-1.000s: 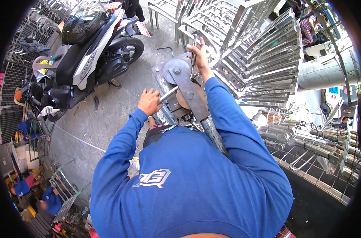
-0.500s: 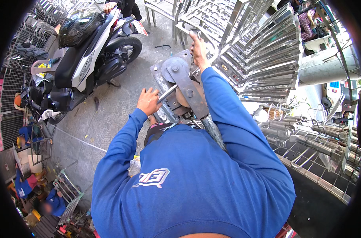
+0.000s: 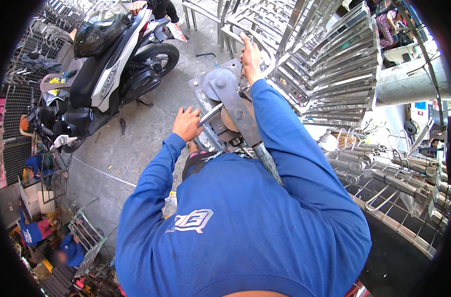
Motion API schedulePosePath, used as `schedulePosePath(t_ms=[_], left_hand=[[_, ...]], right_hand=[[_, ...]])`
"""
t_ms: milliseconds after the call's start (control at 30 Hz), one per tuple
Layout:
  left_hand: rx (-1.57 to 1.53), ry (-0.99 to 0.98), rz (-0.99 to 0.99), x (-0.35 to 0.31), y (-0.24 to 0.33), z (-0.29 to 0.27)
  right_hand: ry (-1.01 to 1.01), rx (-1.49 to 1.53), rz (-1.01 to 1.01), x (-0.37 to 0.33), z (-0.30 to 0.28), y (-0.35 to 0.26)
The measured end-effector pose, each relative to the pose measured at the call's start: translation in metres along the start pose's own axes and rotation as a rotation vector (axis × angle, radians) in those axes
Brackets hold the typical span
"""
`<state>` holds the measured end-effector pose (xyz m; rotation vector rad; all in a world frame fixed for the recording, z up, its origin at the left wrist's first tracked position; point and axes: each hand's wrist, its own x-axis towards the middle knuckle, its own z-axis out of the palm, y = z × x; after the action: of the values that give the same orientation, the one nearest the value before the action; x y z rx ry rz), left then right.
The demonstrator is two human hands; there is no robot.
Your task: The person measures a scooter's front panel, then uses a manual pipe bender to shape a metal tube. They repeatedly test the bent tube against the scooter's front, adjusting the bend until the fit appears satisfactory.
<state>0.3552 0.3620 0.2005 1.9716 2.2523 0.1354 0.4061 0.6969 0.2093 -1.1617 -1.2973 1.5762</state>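
In front of my body stands a bending machine with a round grey disc (image 3: 220, 85), a flat steel arm (image 3: 231, 105) and a thick grey lever tube (image 3: 268, 162). A shiny metal tube (image 3: 212, 114) lies across its lower part. My left hand (image 3: 187, 123) is at that tube's left end, which runs in between thumb and fingers; the palm side is hidden. Beyond the disc, my right hand (image 3: 251, 57) is closed around a thin metal rod (image 3: 242, 85) that reaches down toward the machine. Its fingers partly cover the rod.
A black and white motorcycle (image 3: 106, 84) stands at the left, a person's hand (image 3: 138, 6) near its rear. Stacked metal frames (image 3: 329, 69) crowd the far right. A wire rack (image 3: 384, 198) with metal parts is on the right. Other people (image 3: 69, 251) sit at lower left.
The view has shifted slightly. My right hand has turned a little and covers more of the rod. My left hand stays at the tube's end, and the machine's arm looks unmoved.
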Motion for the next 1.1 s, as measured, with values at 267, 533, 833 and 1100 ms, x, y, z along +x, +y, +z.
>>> schedulePosePath(t_ms=[267,533,833,1100], left_hand=[[-0.006,-0.029,-0.003,0.001,0.001,-0.003],[0.031,0.016,0.005,0.0,0.002,-0.002],[-0.008,-0.043,0.009,0.006,-0.001,0.003],[0.03,0.075,-0.001,0.001,0.003,0.008]], right_hand=[[-0.18,0.122,0.189,-0.006,-0.004,-0.012],[-0.243,0.105,0.198,-0.006,-0.005,-0.006],[-0.257,0.122,0.24,-0.007,-0.01,-0.012],[-0.119,-0.033,0.124,-0.006,-0.002,-0.01]])
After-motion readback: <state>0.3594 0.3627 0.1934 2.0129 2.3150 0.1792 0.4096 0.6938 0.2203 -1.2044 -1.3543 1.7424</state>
